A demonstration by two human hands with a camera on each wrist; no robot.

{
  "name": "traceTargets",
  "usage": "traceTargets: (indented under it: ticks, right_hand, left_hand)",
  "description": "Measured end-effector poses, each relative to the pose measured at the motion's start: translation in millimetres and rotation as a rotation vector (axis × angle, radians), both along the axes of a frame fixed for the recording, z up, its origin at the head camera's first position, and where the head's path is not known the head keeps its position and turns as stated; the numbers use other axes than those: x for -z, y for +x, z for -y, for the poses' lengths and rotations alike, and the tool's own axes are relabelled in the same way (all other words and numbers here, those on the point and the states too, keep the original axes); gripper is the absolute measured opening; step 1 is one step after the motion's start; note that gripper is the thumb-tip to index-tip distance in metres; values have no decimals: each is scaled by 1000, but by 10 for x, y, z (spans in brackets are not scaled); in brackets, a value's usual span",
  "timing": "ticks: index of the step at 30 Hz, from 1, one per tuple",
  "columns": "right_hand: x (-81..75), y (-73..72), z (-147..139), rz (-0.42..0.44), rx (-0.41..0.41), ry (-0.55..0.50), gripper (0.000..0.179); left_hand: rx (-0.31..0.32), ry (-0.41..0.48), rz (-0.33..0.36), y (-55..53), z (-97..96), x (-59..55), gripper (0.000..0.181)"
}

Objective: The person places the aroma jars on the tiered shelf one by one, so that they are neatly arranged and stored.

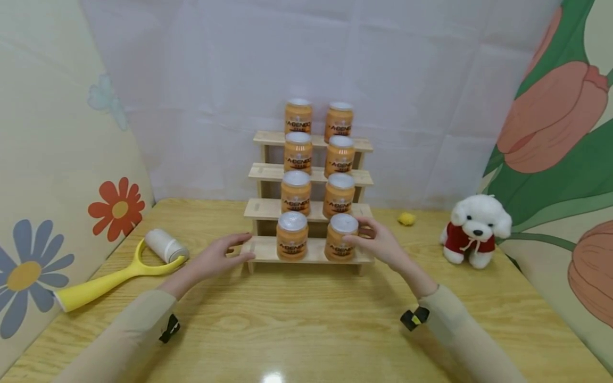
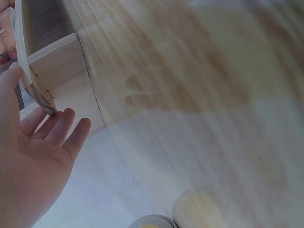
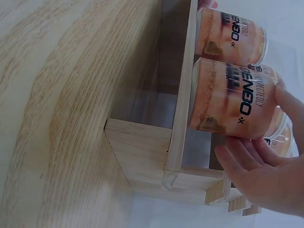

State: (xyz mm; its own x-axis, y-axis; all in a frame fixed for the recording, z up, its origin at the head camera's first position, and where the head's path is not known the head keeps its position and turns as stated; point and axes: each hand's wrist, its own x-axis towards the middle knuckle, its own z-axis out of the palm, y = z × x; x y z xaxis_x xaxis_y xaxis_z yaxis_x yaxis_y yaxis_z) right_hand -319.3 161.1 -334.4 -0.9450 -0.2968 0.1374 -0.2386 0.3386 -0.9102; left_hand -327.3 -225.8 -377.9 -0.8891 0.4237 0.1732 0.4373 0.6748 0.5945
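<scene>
A tiered wooden display stand (image 1: 265, 250) stands in the middle of the table, with orange jars in two columns on its steps. My right hand (image 1: 380, 244) holds the lower right jar (image 1: 337, 247) at its side, thumb in front and fingers behind. In the right wrist view, that jar (image 3: 232, 97) sits on the bottom board beside the lower left jar (image 3: 230, 35). At the other end, my left hand (image 1: 220, 258) grips the bottom board's left end; the left wrist view shows the thumb and fingers (image 2: 57, 126) on either side of it.
At left lie a yellow-handled roller (image 1: 124, 274) and its white roll (image 1: 165, 246). A white plush dog (image 1: 479, 229) in red sits at right, near a small yellow object (image 1: 406, 218). A white cloth (image 1: 215, 106) hangs behind, with flower-printed panels on both sides.
</scene>
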Motion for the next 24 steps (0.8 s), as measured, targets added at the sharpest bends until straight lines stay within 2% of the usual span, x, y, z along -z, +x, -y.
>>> traceTargets:
  ticks: [16,24]
  right_hand:
    - [49,3,5,-28,54,40,60]
    - [88,1,-21,-88,23,59,55]
  left_hand:
    - [5,-7,2,-12,-14,8,65]
    - [-1,-20,3,1,7,14,65]
